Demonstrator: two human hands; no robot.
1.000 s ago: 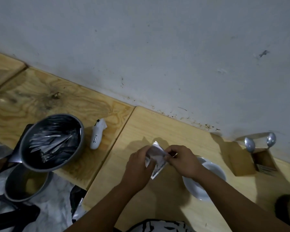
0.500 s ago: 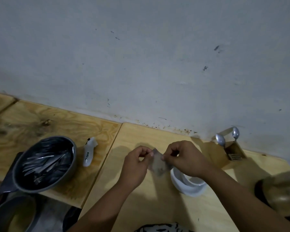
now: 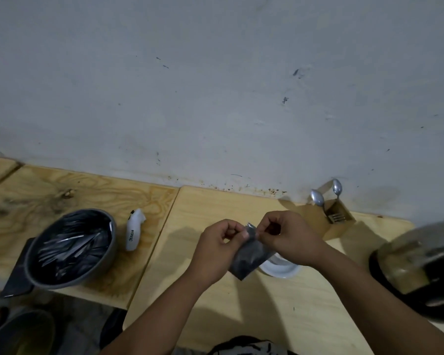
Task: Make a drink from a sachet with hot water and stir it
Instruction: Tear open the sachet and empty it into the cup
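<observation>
A dark grey sachet [image 3: 251, 254] hangs between both hands above the wooden table [image 3: 215, 216]. My left hand [image 3: 215, 249] pinches its top edge from the left and my right hand [image 3: 290, 237] pinches the same edge from the right. Just behind and below the sachet stands a white cup [image 3: 282, 267], mostly hidden by my right wrist. A kettle [image 3: 420, 262], blurred, sits at the right edge. Two spoons [image 3: 318, 198] stand in a small wooden holder [image 3: 341, 221] by the wall.
A grey bowl [image 3: 72, 247] filled with several more sachets rests on the left table. A white controller-like object [image 3: 135, 230] lies next to it. A grey wall runs along the tables' far edge. Another bowl [image 3: 18, 331] sits lower left, off the table.
The view has tilted up and right, bringing the kettle into sight. Both hands have lifted the sachet upright and now pinch its top edge close together.
</observation>
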